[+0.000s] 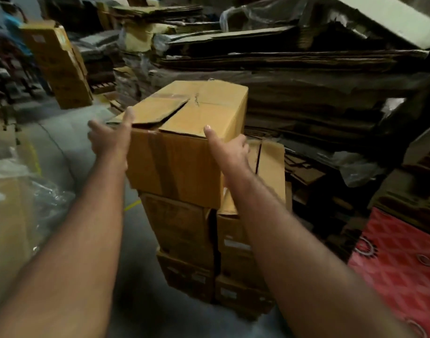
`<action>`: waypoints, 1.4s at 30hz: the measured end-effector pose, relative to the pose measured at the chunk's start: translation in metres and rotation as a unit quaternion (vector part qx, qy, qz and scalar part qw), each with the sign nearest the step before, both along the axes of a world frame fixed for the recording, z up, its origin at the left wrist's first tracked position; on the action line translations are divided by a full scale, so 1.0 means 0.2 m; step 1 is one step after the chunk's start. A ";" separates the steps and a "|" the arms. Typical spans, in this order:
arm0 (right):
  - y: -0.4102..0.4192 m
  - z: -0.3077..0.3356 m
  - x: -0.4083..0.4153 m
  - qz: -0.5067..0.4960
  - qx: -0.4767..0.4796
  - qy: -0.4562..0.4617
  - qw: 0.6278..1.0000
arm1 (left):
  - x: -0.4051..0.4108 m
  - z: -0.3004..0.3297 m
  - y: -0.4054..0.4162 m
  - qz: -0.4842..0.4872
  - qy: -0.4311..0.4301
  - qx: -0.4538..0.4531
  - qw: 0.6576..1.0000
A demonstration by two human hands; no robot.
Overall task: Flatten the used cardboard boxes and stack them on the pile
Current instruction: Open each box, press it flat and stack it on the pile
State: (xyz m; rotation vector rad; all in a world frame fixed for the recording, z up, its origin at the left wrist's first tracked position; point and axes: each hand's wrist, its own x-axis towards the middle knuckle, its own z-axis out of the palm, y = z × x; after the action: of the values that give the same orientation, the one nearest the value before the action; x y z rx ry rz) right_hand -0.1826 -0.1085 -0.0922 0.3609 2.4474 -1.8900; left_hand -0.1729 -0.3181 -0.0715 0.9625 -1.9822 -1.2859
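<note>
Storage area: pile (306, 76) of flattened cardboard fills the background, behind and right of the stack (184, 240). Box (184, 142) sits on top of the stack, long axis running away from the person. Left hand (109, 140) and right hand (227, 148) grasp its near corners, thumbs on top.

We see a warehouse corner: a grey concrete floor (62, 152) marked with a yellow line (133, 205), and crumpled clear plastic wrap (31, 198) heaped at our left. A red patterned sheet (399, 259) lies at lower right. More clear plastic (360, 167) drapes at the right edge of the scene. A white board (389, 18) slants across the upper right corner. Far left, blurred, a person in a blue top (14, 28) stands in the background.
</note>
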 end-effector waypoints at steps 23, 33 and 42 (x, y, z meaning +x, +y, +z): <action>0.71 0.22 0.40 -0.227 -0.182 0.169 0.942 | -0.12 0.15 0.61 -0.379 0.222 0.266 0.858; 1.69 0.16 1.35 -0.457 -0.131 0.185 0.860 | 0.42 -0.05 1.89 -0.567 0.135 0.341 0.737; 2.55 -0.17 2.16 -0.532 -0.142 0.135 0.824 | 1.15 -0.42 2.81 -0.590 0.089 0.342 0.726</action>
State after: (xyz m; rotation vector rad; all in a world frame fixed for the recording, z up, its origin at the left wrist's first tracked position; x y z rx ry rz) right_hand 0.2490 0.4009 -0.1260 1.8618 2.1735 -2.7487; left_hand 0.0578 0.2431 -0.1565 -0.4111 -1.9290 -2.7732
